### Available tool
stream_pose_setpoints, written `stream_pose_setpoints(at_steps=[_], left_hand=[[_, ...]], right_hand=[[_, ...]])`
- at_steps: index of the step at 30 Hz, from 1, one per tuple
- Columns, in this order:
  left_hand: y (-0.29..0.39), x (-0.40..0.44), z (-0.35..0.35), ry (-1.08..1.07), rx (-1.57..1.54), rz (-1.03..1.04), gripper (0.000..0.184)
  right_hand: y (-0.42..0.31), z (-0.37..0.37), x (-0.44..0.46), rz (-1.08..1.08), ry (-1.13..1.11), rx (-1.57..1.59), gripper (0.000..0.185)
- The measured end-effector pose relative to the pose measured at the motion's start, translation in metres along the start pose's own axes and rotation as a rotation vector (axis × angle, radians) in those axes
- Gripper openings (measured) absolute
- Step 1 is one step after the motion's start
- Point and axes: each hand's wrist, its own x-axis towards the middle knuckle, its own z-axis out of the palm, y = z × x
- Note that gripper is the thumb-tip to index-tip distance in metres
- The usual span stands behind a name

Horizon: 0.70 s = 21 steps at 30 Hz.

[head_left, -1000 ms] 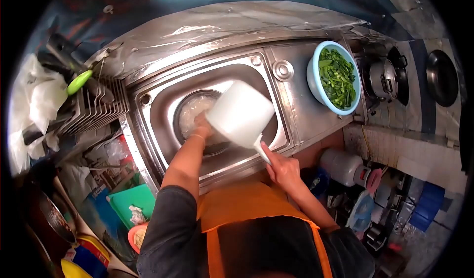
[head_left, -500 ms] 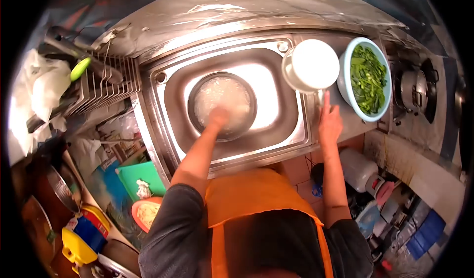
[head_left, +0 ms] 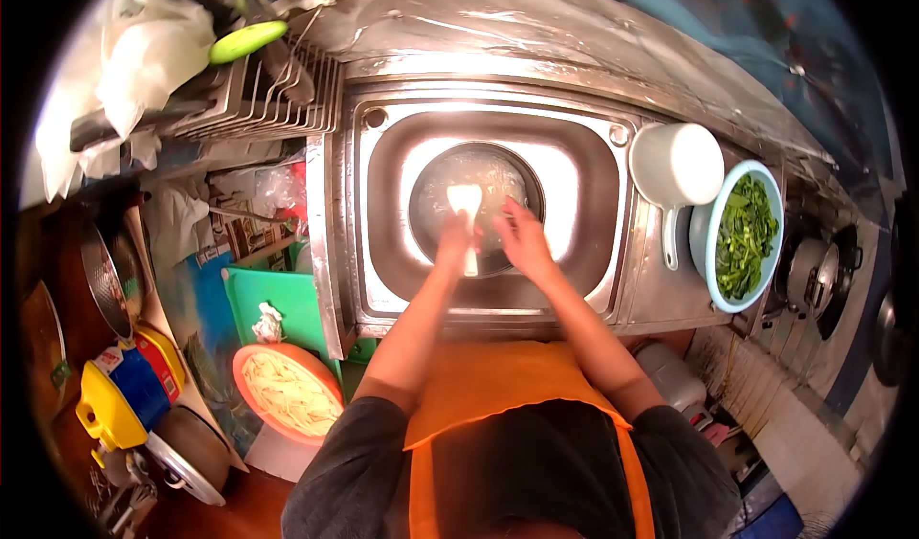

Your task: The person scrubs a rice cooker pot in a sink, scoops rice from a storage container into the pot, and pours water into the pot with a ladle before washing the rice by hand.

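Inside the left hand's [head_left: 453, 244] grip, white paddle-shaped object [head_left: 466, 197], glare-bright, metal basin [head_left: 527, 177] below, right hand [head_left: 523, 238] beside, fingers parted

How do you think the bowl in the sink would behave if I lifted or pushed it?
The bowl would probably feel heavy, as it seems to hold liquid. Tilting it would likely make that slosh. Since the sink looks like smooth metal, a push may slide it readily.
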Motion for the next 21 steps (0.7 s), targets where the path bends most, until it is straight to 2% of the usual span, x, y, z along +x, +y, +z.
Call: stream_pose_setpoints(at_steps=[1, 3, 4, 5, 6, 7, 8, 9, 10, 11, 12, 13, 14, 15, 16, 17, 19, 20, 21], left_hand=[[0.003, -0.004, 0.008, 0.010, 0.049, -0.010, 0.022], [0.017, -0.014, 0.018, 0.063, 0.074, -0.237, 0.026], [0.022, -0.016, 0.017, 0.042, 0.086, -0.240, 0.032], [0.023, -0.016, 0.017, 0.089, 0.010, -0.193, 0.031], [0.023, -0.017, 0.018, 0.133, -0.062, -0.146, 0.030], [0.024, -0.016, 0.016, 0.173, -0.131, -0.102, 0.029], [0.014, 0.003, 0.001, 0.111, -0.029, -0.096, 0.039], [0.016, 0.008, 0.002, 0.228, 0.284, 0.194, 0.040], [0.016, 0.012, 0.008, 0.343, 0.589, 0.485, 0.042], [0.015, 0.016, 0.013, 0.460, 0.890, 0.774, 0.044], [0.044, -0.003, 0.021, 0.271, 0.927, 0.510, 0.047], [0.044, 0.005, 0.021, 0.274, 1.006, 0.527, 0.045], [0.044, 0.016, 0.020, 0.281, 1.087, 0.544, 0.045], [0.044, 0.031, 0.018, 0.292, 1.168, 0.560, 0.045], [0.034, 0.057, 0.011, 0.245, 1.268, 0.478, 0.046], [0.023, 0.079, 0.007, 0.272, 1.136, 0.437, 0.045], [0.024, 0.093, 0.013, 0.317, 0.876, 0.357, 0.045], [0.028, 0.099, 0.004, 0.160, 0.866, 0.327, 0.046], [0.041, 0.083, 0.004, 0.145, 1.016, 0.331, 0.046]], right_hand=[[-0.010, 0.020, 0.015, 0.226, -0.095, 0.108, 0.033], [-0.001, 0.044, 0.049, 0.580, -0.241, 0.501, 0.032], [0.019, 0.060, 0.068, 0.616, -0.204, 0.418, 0.029], [0.043, 0.077, 0.082, 0.650, -0.163, 0.338, 0.026], [0.063, 0.088, 0.089, 0.624, -0.160, 0.369, 0.024], [0.047, 0.082, 0.089, 0.621, -0.279, 0.343, 0.026], [0.032, 0.071, 0.088, 0.614, -0.395, 0.310, 0.028], [0.019, 0.063, 0.082, 0.609, -0.511, 0.271, 0.030], [0.021, 0.071, 0.075, 0.152, -0.309, -0.104, 0.038], [0.026, 0.068, 0.075, 0.023, -0.220, -0.227, 0.038], [0.016, 0.060, 0.074, -0.106, -0.134, -0.346, 0.039], [0.012, 0.056, 0.075, -0.239, -0.049, -0.460, 0.040], [0.016, 0.053, 0.082, -0.291, -0.051, -0.423, 0.037], [0.019, 0.055, 0.090, -0.151, -0.062, -0.246, 0.036], [0.026, 0.060, 0.096, -0.005, -0.073, -0.069, 0.036], [0.036, 0.067, 0.103, 0.145, -0.080, 0.110, 0.035], [0.049, 0.065, 0.114, 0.134, -0.194, 0.135, 0.032], [0.058, 0.058, 0.114, 0.052, -0.191, 0.032, 0.031], [0.042, 0.049, 0.109, -0.028, -0.187, -0.068, 0.030]])
